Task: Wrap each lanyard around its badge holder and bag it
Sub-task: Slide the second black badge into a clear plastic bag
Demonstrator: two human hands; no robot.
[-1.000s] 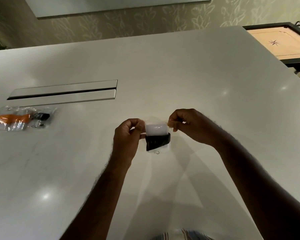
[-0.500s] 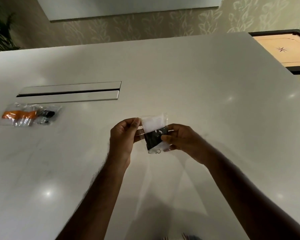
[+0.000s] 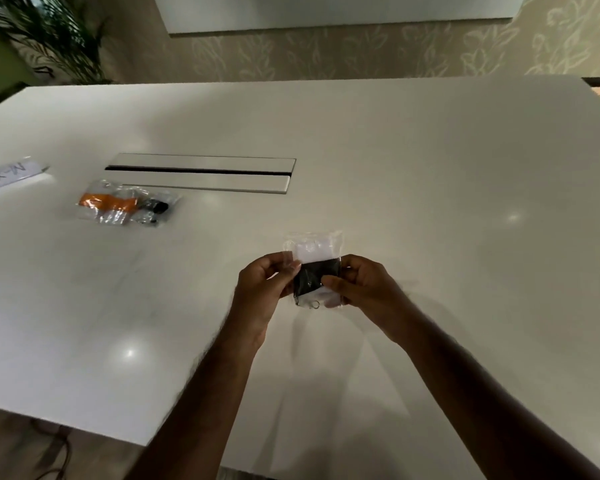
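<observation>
A small clear bag (image 3: 315, 249) is held above the white table (image 3: 430, 188) between both hands. Inside it sits a white badge holder with a black lanyard (image 3: 310, 280) wound round its lower half, and a small metal ring hangs at the bottom. My left hand (image 3: 262, 292) pinches the bag's left edge. My right hand (image 3: 362, 289) grips the right side, thumb across the black lanyard. A second clear bag (image 3: 127, 202) with an orange lanyard and a black clip lies on the table to the far left.
A metal cable hatch (image 3: 201, 173) is set into the table behind the orange bag. A printed white strip (image 3: 4, 174) lies at the far left edge. A potted plant (image 3: 49, 36) stands beyond the table's left corner. The near table edge runs at the lower left.
My right hand moved from the bag's top corner down to its right side over the black lanyard. The view swung left, so the orange bag sits nearer the middle.
</observation>
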